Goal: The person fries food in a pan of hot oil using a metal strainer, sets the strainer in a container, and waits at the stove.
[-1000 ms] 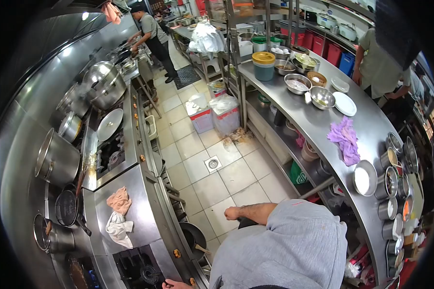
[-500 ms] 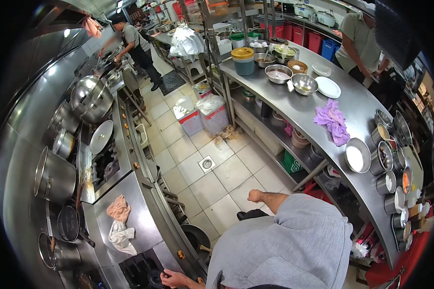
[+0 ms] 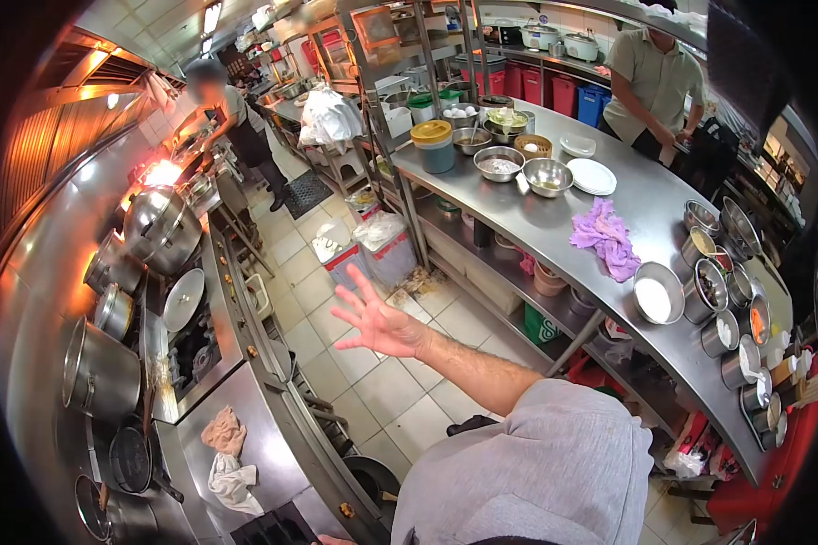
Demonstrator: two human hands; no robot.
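Note:
My right hand [image 3: 379,324] is stretched out over the tiled floor with its fingers spread, holding nothing. Only a sliver of my left hand [image 3: 334,540] shows at the bottom edge, beside the front of the stove; its fingers are hidden. Near it, a black burner grate [image 3: 275,527] is set in the steel stove top. A pinkish cloth [image 3: 224,431] and a white cloth [image 3: 233,481] lie crumpled on the steel surface further up. Beyond them a white oval plate [image 3: 184,300] rests by another burner.
Bright flames [image 3: 163,173] rise near a co-worker [image 3: 236,127] at the far stove. Pots [image 3: 102,371] line the left wall. On the right counter [image 3: 541,245] are bowls, a purple cloth [image 3: 605,238] and several containers. Another person [image 3: 653,82] stands behind it. Lidded bins [image 3: 386,245] stand on the floor.
My right hand has gone from a closed fist to spread fingers, reaching forward and left. My left hand has dropped mostly out of view. Flames have flared up at the far stove.

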